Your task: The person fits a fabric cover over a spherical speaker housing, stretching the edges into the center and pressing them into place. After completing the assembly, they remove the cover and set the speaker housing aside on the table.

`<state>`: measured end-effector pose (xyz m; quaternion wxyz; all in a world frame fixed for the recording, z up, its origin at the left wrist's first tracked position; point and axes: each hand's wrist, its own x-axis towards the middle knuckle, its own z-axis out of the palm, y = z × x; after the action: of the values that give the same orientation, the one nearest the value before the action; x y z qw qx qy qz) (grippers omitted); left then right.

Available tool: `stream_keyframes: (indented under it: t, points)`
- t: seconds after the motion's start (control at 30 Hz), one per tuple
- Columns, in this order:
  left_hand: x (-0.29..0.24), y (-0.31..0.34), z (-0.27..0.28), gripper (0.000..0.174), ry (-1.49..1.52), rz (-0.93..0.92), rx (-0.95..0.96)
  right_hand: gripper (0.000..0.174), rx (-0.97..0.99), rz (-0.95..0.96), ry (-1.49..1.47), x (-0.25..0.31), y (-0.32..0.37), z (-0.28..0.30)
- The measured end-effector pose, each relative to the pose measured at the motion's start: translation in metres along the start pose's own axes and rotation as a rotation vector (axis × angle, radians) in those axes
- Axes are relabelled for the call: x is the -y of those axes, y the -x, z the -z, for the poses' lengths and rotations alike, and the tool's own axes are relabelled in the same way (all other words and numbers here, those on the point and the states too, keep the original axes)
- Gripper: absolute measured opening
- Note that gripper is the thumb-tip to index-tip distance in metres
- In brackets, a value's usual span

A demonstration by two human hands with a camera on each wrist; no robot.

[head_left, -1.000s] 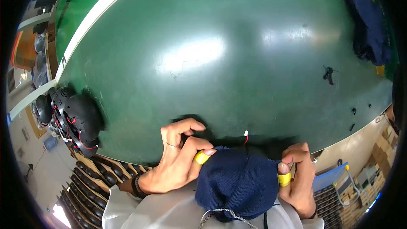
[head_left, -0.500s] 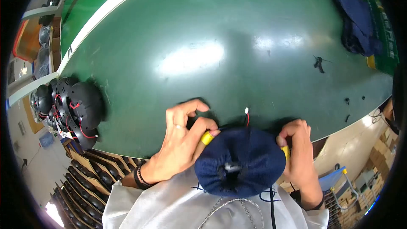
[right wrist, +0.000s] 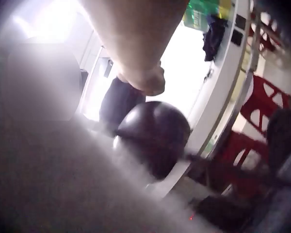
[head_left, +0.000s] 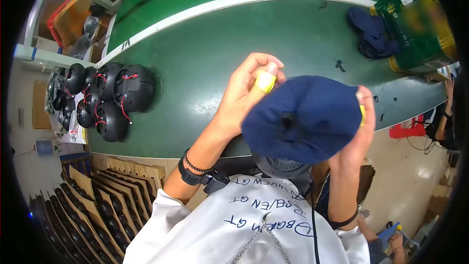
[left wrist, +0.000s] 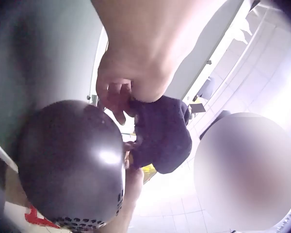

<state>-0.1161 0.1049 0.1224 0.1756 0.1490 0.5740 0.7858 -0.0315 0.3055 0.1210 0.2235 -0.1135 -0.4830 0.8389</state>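
Observation:
A navy knit cloth piece [head_left: 310, 117] with a gathered, puckered middle is stretched between both hands. My left hand [head_left: 239, 98], yellow tape round its thumb, grips its upper left edge with curled fingers. At the right edge my right hand [head_left: 354, 142] pinches the cloth; tape shows there too, and the cloth covers part of that hand. Below the cloth, a dark rounded object [head_left: 281, 166] is partly hidden. The left wrist view has the cloth [left wrist: 162, 133] beside a glossy dark shell [left wrist: 70, 155]; a similar shell [right wrist: 155, 136] appears in the right wrist view.
Black shells with red wires [head_left: 134, 88] cluster at the table's left. Navy cloths [head_left: 371, 32] lie beside a green box [head_left: 420, 34] at the back right. Racks of dark parts [head_left: 97, 200] stand lower left. Another person's arm [head_left: 447, 98] shows at the far right.
The cloth and both hands have risen in the head view, and the cloth has tilted. The view now takes in more of the shirt and far table edge; the small white connector is no longer visible.

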Motion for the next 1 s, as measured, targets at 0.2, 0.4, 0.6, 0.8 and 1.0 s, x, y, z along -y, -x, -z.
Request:
stream_keyframes:
  t: [0.2,0.4,0.6,0.8,1.0]
  points:
    - [-0.025,0.053,0.031,0.046,0.236,-0.04,-0.159,0.072,0.058,0.275,-0.023,0.096,0.013,0.082]
    - [-0.02,0.111,0.008,0.052,0.138,-0.066,-0.116,0.05,0.253,0.226,-0.002,0.091,0.069,0.062]
    - [0.009,0.139,-0.034,0.109,-1.013,-0.417,0.069,0.046,0.762,-0.116,0.649,0.103,0.106,0.07]
    - [0.042,0.119,-0.036,0.099,-1.034,-0.393,0.0,0.035,0.751,-0.17,0.882,0.098,0.125,0.065]
    - [0.039,0.133,-0.041,0.109,-1.191,-0.318,-0.045,0.028,0.955,-0.108,0.647,0.095,0.117,0.075]
